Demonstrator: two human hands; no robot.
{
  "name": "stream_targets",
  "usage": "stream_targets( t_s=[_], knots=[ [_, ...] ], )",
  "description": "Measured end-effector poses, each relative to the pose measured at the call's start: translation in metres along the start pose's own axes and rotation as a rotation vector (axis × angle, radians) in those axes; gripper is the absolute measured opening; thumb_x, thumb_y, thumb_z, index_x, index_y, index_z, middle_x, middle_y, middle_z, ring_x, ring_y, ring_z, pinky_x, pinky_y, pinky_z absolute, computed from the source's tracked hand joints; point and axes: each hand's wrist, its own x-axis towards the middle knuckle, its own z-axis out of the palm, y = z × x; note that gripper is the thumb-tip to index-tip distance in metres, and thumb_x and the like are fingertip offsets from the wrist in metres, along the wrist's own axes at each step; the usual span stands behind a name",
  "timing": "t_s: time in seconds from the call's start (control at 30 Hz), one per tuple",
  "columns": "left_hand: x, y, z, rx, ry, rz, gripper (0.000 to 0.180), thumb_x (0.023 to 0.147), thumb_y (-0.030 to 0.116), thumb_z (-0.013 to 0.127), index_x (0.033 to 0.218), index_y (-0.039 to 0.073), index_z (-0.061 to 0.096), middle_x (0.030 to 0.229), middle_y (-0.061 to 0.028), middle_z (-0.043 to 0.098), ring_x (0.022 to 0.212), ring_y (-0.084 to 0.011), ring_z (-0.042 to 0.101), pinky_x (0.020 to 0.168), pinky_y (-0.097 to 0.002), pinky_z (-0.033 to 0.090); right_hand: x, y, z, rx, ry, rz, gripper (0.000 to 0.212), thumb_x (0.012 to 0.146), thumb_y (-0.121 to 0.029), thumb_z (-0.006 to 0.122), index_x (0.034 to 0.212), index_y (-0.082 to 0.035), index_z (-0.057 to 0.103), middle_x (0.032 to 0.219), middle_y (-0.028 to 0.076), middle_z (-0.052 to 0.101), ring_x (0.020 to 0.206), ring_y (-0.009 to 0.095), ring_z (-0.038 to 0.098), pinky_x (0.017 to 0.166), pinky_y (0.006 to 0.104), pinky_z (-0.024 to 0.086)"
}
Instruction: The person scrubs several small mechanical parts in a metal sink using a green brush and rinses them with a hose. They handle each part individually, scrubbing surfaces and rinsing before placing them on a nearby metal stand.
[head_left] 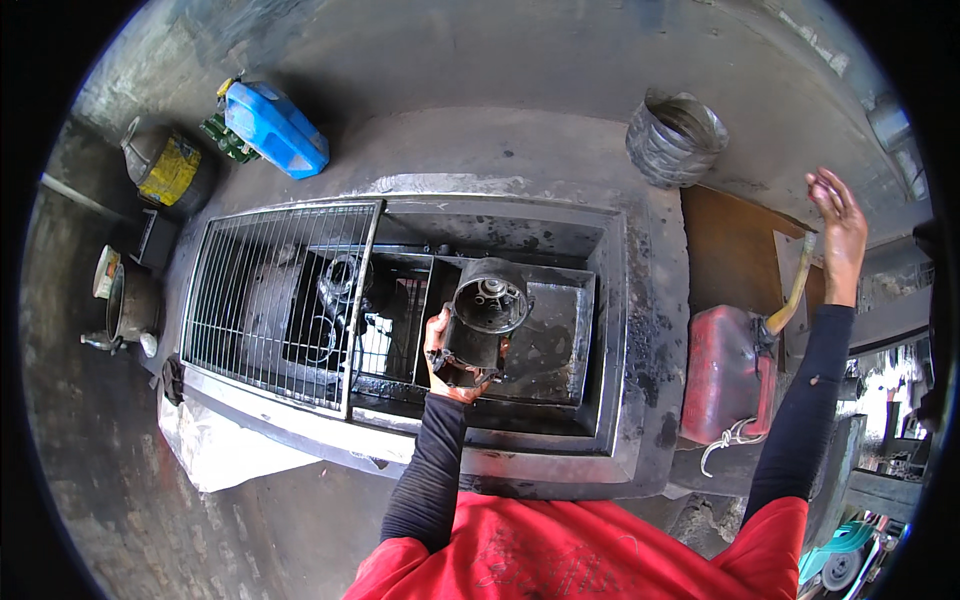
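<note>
My left hand is closed around the lower part of a dark, greasy metal housing. The housing has a round open end facing up, with ring-shaped inner parts showing. It is held over a metal tray with dark wet liquid in it, inside a rectangular basin. Off to the far right, my right hand is raised with its fingers stretched out and nothing in it. Nearest to it is the yellowish spout of a red jerrycan.
A metal grate covers the basin's left part, with metal parts under it. Behind stand a blue jug and a cut grey container. A dark canister with a yellow label and a metal pot are at left.
</note>
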Motion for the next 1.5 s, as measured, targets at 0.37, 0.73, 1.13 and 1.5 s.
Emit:
stream_targets(
  t_s=[0.37,0.73,1.13,1.5],
  knots=[
    [0.000,-0.004,0.010,-0.124,0.166,-0.036,0.041,0.096,0.041,0.057,0.118,0.008,0.065,0.112,-0.0138,0.071,0.092,-0.0311,0.071,0.072,-0.0428,0.062,-0.148,0.102,0.194,-0.342,-0.217,0.181,0.030,0.076,0.000,0.081,0.101,-0.001,0.063,0.089,0.008,0.068,0.076,0.018,0.064,0.073,0.0326,0.054],
    [0.017,-0.010,0.001,-0.187,0.361,-0.035,0.051,0.097,0.049,0.058,0.125,0.006,0.062,0.114,-0.0170,0.068,0.096,-0.0329,0.069,0.071,-0.0385,0.060,-0.260,-0.011,-0.018,-1.155,0.263,0.001,0.050,0.088,-0.026,0.076,0.131,-0.004,0.061,0.123,0.021,0.065,0.112,0.044,0.058,0.098,0.0498,0.043],
    [0.027,-0.017,-0.012,0.104,0.408,0.018,0.047,0.096,0.044,0.064,0.128,0.009,0.061,0.124,-0.0125,0.066,0.109,-0.0326,0.066,0.094,-0.0494,0.057,-0.246,-0.004,-0.072,-0.505,0.021,0.206,0.048,0.078,0.001,0.069,0.125,-0.010,0.072,0.120,0.018,0.071,0.107,0.035,0.069,0.089,0.0371,0.053],
    [0.052,-0.028,-0.050,0.216,0.420,-0.014,0.044,0.091,0.038,0.071,0.125,0.011,0.063,0.121,-0.0099,0.069,0.112,-0.0315,0.065,0.097,-0.0499,0.053,-0.156,-0.157,-0.041,-1.106,-0.875,-0.653,0.041,0.076,-0.012,0.072,0.114,-0.023,0.079,0.068,0.006,0.054,0.078,0.025,0.056,0.080,0.0395,0.043]
  ],
)
